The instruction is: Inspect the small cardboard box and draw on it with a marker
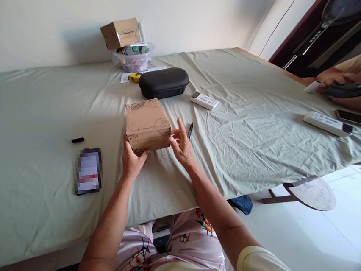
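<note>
A brown cardboard box (147,121) with dark scribbled lines on its faces is between my hands, near the front of the cloth-covered table. My left hand (132,159) is closed round its near left corner, the thumb lying along the lower front edge. At the right side, my right hand (180,146) steadies the box with thumb and some fingers, while the index finger sticks up off it. Just beyond that hand lies a black marker pen (190,131). Its likely cap (78,140) rests far to the left, above a phone (88,171) with a blurred screen.
Behind the box are a black zip case (164,83), a yellow tool (134,77) and a plastic basket (133,62) topped by another carton (121,33). White-and-black packs (204,101) lie rightward. Another person's hands (343,83) hold a dark object at the right edge. A stool (314,194) stands below.
</note>
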`<state>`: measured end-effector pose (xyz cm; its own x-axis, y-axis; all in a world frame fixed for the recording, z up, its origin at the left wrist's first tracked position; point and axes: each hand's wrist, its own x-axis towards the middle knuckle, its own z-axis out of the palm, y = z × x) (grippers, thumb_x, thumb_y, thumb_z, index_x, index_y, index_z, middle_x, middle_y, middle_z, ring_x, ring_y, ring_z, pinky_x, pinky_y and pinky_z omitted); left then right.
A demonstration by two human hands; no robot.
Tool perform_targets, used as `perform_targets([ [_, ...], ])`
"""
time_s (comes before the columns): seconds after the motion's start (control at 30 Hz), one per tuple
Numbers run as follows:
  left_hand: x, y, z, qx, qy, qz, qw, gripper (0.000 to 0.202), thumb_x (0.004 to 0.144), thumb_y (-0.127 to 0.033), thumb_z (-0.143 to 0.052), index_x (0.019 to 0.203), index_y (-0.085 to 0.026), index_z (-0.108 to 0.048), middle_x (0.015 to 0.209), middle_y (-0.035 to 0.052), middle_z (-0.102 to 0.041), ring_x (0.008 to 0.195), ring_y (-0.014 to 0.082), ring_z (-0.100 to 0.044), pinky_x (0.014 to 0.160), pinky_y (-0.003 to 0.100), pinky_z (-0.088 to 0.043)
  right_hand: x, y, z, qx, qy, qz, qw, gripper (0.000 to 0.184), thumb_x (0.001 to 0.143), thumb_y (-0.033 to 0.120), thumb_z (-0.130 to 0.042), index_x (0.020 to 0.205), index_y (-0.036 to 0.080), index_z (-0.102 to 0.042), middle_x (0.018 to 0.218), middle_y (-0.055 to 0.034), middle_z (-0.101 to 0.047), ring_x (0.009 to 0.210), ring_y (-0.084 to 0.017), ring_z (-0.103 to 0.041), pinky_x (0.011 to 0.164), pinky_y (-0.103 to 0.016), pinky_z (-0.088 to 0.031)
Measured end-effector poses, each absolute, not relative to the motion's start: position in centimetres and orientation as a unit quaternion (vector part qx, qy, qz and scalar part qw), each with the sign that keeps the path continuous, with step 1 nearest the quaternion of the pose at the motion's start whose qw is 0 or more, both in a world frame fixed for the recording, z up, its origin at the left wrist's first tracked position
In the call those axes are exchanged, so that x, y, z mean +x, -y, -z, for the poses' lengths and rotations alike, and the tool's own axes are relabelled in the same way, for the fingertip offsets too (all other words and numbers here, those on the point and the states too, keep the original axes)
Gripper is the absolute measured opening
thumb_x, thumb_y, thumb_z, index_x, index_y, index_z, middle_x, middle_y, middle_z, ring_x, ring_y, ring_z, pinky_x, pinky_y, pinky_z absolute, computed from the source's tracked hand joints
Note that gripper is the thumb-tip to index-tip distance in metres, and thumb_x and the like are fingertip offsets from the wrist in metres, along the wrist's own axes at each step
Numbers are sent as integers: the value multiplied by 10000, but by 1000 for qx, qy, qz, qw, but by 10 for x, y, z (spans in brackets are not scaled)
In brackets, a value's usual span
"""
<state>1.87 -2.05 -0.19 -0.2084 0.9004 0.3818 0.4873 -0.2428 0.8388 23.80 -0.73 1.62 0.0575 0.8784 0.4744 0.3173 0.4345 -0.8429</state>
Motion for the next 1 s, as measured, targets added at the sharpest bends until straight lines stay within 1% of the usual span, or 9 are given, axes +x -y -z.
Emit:
perform_targets([
  [0.07, 18, 21, 0, 609, -565, -520, 199, 1168, 726, -291, -893, 1680, -202, -225, 1720, 227, -407, 1589, 351, -453, 1285, 494, -428, 239, 9, -17, -477, 662, -222, 533, 717, 1021, 614, -547, 1661, 324, -400, 1058, -50, -650, 821, -178, -594, 768, -349, -584],
  [0.13, 19, 22, -1, 613, -557, -525, 195, 1175, 743, -332, -890, 1686, -205, -202, 1738, 229, -371, 1596, 354, -440, 1287, 498, -424, 239, 10, -19, -484, 677, -203, 516, 646, 1033, 614, -526, 1600, 306, -501, 1001, -58, -645, 857, -208, -600, 819, -383, -588],
  [0.23, 22, 23, 0, 609, -563, -523, 197, 1126, 759, -374, -880, 1666, -189, -239, 1712, 236, -411, 1577, 358, -464, 1277, 494, -437, 237, 11, -20, -489, 671, -199, 521, 586, 1041, 622, -507, 1520, 292, -578, 948, -51, -628, 872, -216, -598, 834, -383, -578],
  [0.37, 28, 26, 3, 593, -579, -519, 206, 1063, 765, -344, -854, 1636, -157, -274, 1662, 249, -476, 1541, 364, -507, 1256, 490, -461, 235, 10, -18, -477, 655, -208, 548, 511, 1042, 575, -530, 1451, 281, -615, 913, -27, -600, 819, -190, -577, 816, -362, -558],
  [0.47, 32, 27, 5, 591, -578, -522, 211, 978, 796, -319, -808, 1616, -156, -302, 1626, 242, -520, 1499, 350, -553, 1222, 481, -498, 234, 8, -13, -473, 643, -208, 565, 462, 1041, 533, -536, 1410, 273, -635, 919, -29, -604, 794, -183, -569, 788, -354, -551],
  [0.57, 33, 27, 6, 593, -571, -526, 214, 914, 822, -299, -765, 1608, -170, -317, 1612, 229, -537, 1489, 332, -564, 1216, 480, -505, 234, 6, -9, -494, 633, -209, 558, 452, 1047, 521, -518, 1412, 278, -624, 953, -36, -628, 783, -176, -574, 776, -347, -556],
  [0.73, 31, 26, 4, 581, -581, -534, 197, 935, 797, -318, -802, 1600, -180, -343, 1620, 228, -531, 1501, 340, -553, 1230, 486, -493, 231, 6, -6, -505, 638, -210, 543, 476, 1010, 555, -567, 1384, 264, -605, 923, -20, -613, 757, -165, -573, 748, -327, -548],
  [0.87, 32, 27, 4, 583, -580, -533, 196, 924, 799, -306, -805, 1598, -184, -358, 1605, 222, -556, 1478, 338, -578, 1208, 482, -516, 230, 7, -5, -509, 629, -203, 551, 417, 1004, 534, -575, 1321, 269, -624, 903, -2, -620, 756, -156, -586, 742, -314, -533],
  [1.0, 32, 26, 6, 579, -576, -546, 187, 894, 817, -273, -795, 1600, -210, -369, 1630, 201, -538, 1497, 327, -563, 1232, 479, -496, 228, 5, 0, -510, 630, -216, 545, 475, 1008, 560, -563, 1382, 272, -611, 941, -8, -638, 742, -145, -593, 726, -301, -542],
])
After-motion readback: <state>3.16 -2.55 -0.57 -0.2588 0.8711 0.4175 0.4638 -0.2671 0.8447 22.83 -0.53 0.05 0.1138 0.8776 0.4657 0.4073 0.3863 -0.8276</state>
